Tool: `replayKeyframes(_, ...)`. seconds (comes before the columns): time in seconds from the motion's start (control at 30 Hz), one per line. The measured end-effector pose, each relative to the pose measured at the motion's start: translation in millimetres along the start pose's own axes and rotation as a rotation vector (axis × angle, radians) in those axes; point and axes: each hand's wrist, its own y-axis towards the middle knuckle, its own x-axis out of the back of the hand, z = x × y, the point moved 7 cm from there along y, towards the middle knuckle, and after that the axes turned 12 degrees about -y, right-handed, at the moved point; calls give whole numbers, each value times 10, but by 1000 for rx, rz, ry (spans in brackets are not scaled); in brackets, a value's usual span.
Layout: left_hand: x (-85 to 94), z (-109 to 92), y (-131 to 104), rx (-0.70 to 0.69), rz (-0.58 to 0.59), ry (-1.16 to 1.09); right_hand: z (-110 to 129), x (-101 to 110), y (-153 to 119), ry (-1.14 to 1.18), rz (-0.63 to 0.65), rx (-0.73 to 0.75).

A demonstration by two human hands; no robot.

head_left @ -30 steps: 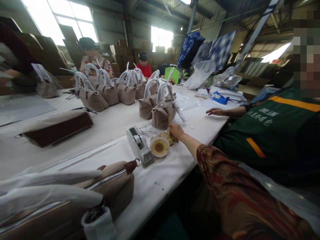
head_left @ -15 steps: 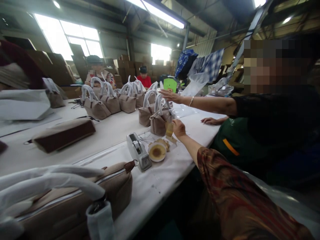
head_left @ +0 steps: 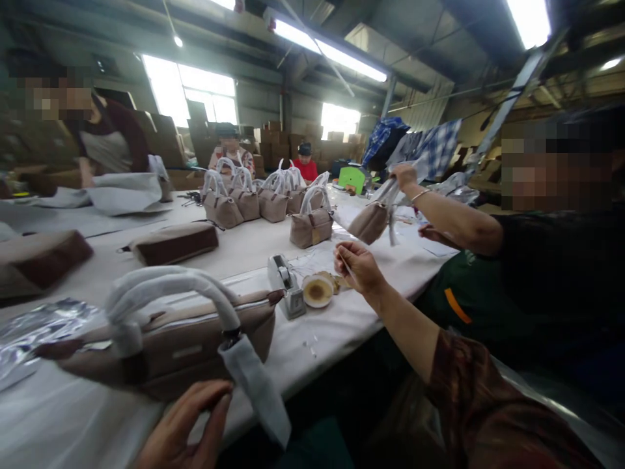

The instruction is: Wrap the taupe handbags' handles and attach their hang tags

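My left hand (head_left: 188, 426) is at the bottom edge, thumb and forefinger curved with a gap between them and nothing seen in it. Just above it lies a beige handbag (head_left: 195, 342) with white-wrapped handles and a closed zipper. From its near side a white-wrapped piece (head_left: 258, 387) hangs past the table edge, beside my left fingertips. Farther off, my right hand (head_left: 360, 266) is raised over the table, its fingers pinched on a thin pale strip. Below and left of that hand stand a small bowl (head_left: 318, 291) with brownish contents and a grey tape dispenser (head_left: 288, 290).
Several wrapped-handle bags (head_left: 273, 203) stand at the back of the white table (head_left: 336, 326). One bag (head_left: 311, 228) bears a tan tag. At right, a co-worker's hand (head_left: 404, 176) lifts another bag (head_left: 371, 221). Brown-bottomed bags (head_left: 176, 242) lie at left.
The view has shifted left. My left hand has come into view. My right hand has drawn back from the tan tag. The co-worker has picked up a bag by its handles.
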Motion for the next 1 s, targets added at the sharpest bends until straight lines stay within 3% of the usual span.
replayKeyframes(0.13,49,-568,394,-111,-73,-25,-80,-720,-834,-67,256,-152)
replayKeyframes(0.23,-38,-734,531,-134,19,0,-110,-1128,-1253,-247,379,-151)
replayKeyframes(0.33,-64,-668,463,-57,125,-19,-118,-1409,-1476,-360,465,-86)
replayKeyframes(0.4,14,-574,338,9,169,-60,-159,-1514,-1551,-404,496,-52)
replayKeyframes(0.6,551,-377,6,120,182,-29,-424,-1728,-1742,-561,640,-33)
replayKeyframes(0.67,678,-361,-35,149,166,28,-350,-1885,-1838,-636,690,114)
replayKeyframes(0.77,669,-415,-50,119,207,88,-133,-2173,-2018,-621,685,340)
replayKeyframes(0.9,582,-453,-56,71,234,128,-221,-2452,-2176,-481,654,185)
replayKeyframes(1.0,687,-375,-49,94,196,126,-400,-2505,-2171,-502,621,97)
